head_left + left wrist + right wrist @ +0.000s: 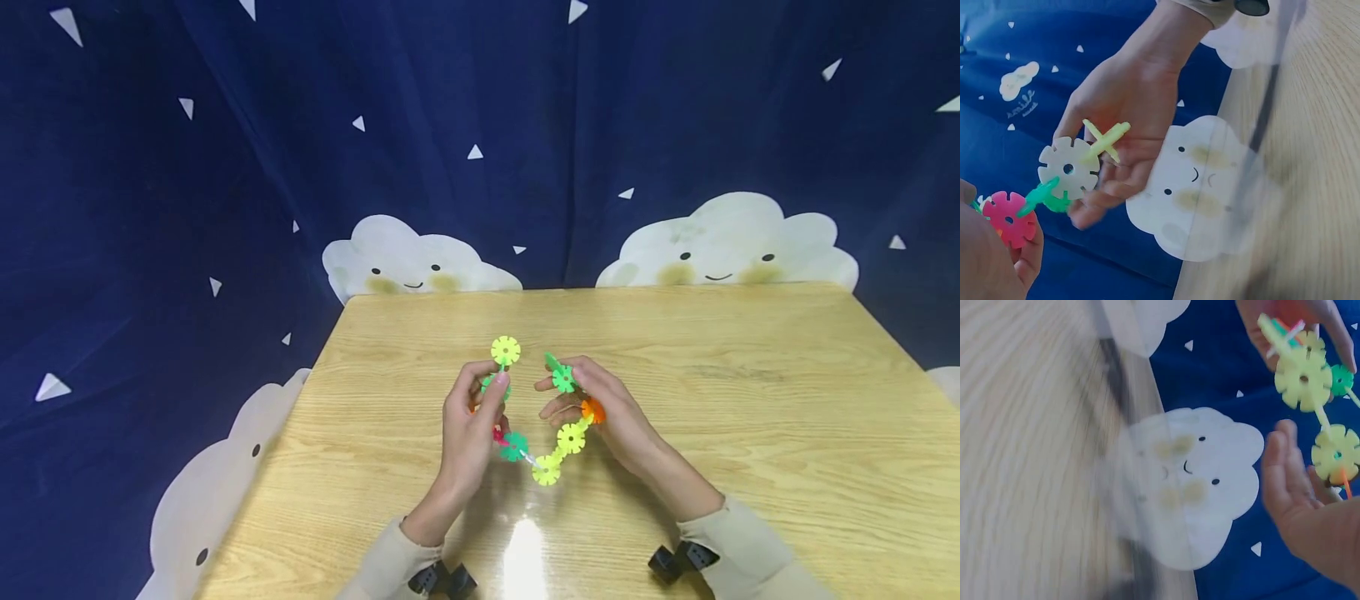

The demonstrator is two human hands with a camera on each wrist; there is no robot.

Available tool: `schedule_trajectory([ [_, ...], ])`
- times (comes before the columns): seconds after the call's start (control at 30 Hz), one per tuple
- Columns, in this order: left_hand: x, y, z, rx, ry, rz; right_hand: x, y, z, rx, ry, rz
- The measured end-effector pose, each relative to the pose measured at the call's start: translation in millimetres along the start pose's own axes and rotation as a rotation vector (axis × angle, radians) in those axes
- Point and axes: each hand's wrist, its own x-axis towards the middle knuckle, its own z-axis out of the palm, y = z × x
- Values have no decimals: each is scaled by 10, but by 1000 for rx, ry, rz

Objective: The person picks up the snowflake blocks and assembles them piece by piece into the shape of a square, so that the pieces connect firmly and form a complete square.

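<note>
A string of notched plastic discs, slotted together, hangs in a U between both hands above the table. At its left end, my left hand (467, 433) pinches a green disc (495, 387) between thumb and fingers, and a yellow disc (506, 350) sticks up above. A pink disc (1009, 219) shows beside that hand in the left wrist view. Teal and yellow discs (546, 471) form the low middle. My right hand (621, 415) holds the other end, thumb by a green disc (564, 379), with an orange disc (594, 410) against the hand. Its other fingers are partly extended behind the discs.
The light wood table (750, 400) lies under both hands. Behind it hangs a dark blue curtain (480, 100) with white triangles and smiling clouds. A bright reflection shows on the tabletop near the front. Each sleeve carries a small black device (682, 560).
</note>
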Motion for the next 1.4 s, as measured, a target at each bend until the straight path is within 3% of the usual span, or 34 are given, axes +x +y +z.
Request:
schedule_trajectory([
  [0.27,-14,-68,24,65,2,1,-11,-32,85,50,100,-56],
  [0.5,-21,-103,45,96,-15,48,2,-91,117,-9,62,-112],
  [0.87,-21,-108,28,165,-58,95,-21,-104,120,-163,85,-109],
  [1.4,-49,-126,7,160,-82,96,-19,-116,121,-161,69,-157],
])
